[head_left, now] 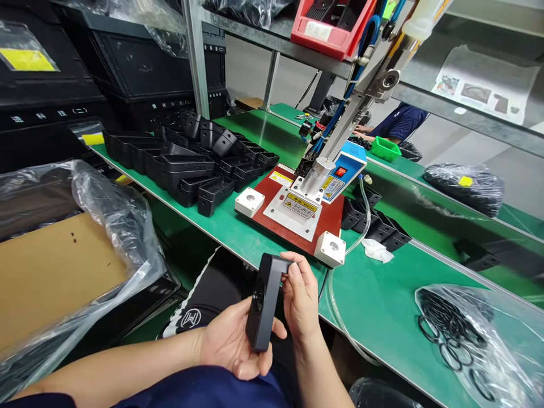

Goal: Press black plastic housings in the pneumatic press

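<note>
Between both hands, over my lap, I hold a black plastic housing tilted on end, with a round opening in its left face. My left hand cradles its lower part, with fingers wrapped beneath. At the upper right, my right hand pinches the housing's projecting end between thumb and fingers. Just beyond my hands stands a press machine on a dark red base, with white button boxes at its front corners.
Many similar black housings lie piled at the table's left. More housings sit right of the press, near a white tissue. A plastic bag of black rubber rings lies at right. A lined crate stands left. A co-worker's sleeve shows behind.
</note>
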Tool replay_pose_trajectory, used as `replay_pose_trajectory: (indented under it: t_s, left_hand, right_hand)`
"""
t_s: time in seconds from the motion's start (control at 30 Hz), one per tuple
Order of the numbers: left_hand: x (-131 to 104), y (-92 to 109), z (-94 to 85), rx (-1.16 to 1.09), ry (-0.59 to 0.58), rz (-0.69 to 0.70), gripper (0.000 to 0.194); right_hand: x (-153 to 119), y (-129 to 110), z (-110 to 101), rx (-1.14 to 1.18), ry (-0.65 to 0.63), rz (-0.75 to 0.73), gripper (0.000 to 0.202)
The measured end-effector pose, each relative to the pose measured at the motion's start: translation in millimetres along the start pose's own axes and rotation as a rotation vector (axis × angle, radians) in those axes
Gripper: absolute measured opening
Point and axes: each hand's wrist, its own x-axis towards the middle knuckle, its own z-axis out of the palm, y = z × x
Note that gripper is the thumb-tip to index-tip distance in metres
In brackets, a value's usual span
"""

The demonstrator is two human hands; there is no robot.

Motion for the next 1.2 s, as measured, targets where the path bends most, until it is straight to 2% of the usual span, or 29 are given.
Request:
replay_pose_trajectory:
  t_s: [0.17, 0.3, 0.47, 0.6, 0.73, 0.87, 1.07, 1.2]
  left_hand:
    - [-1.2, 1.8, 1.0, 0.005, 0.062, 0.058, 0.071]
    - [0.5, 2.1, 7.1, 0.088, 0.250, 0.104, 0.077]
    - [4.2, -1.6, 15.4, 0.360, 0.399, 0.299, 0.070]
    - [4.1, -0.7, 17.9, 0.499, 0.416, 0.354, 0.062]
    - [0.2, 2.7, 14.8, 0.685, 0.409, 0.346, 0.064]
    - [-4.9, 7.8, 17.3, 0.880, 0.453, 0.380, 0.067]
    - [-10.9, 19.5, 31.5, 0.956, 0.533, 0.469, 0.063]
    - [-11.1, 23.4, 33.7, 0.970, 0.542, 0.459, 0.059]
  right_hand:
    - [0.9, -3.6, -0.9, 0.153, 0.007, 0.025, 0.029]
    - [1.9, -6.3, -6.0, 0.221, 0.034, 0.008, 0.031]
    - [3.6, -10.9, -7.3, 0.312, -0.007, -0.011, 0.031]
    - [5.0, -15.0, -4.6, 0.339, -0.021, -0.010, 0.027]
    - [6.6, -16.1, -4.0, 0.358, -0.032, 0.007, 0.025]
    - [8.0, -14.9, -6.2, 0.386, -0.061, 0.009, 0.024]
    - [11.3, -14.8, -11.1, 0.369, -0.090, -0.005, 0.023]
    - [12.7, -15.0, -12.1, 0.356, -0.103, -0.008, 0.022]
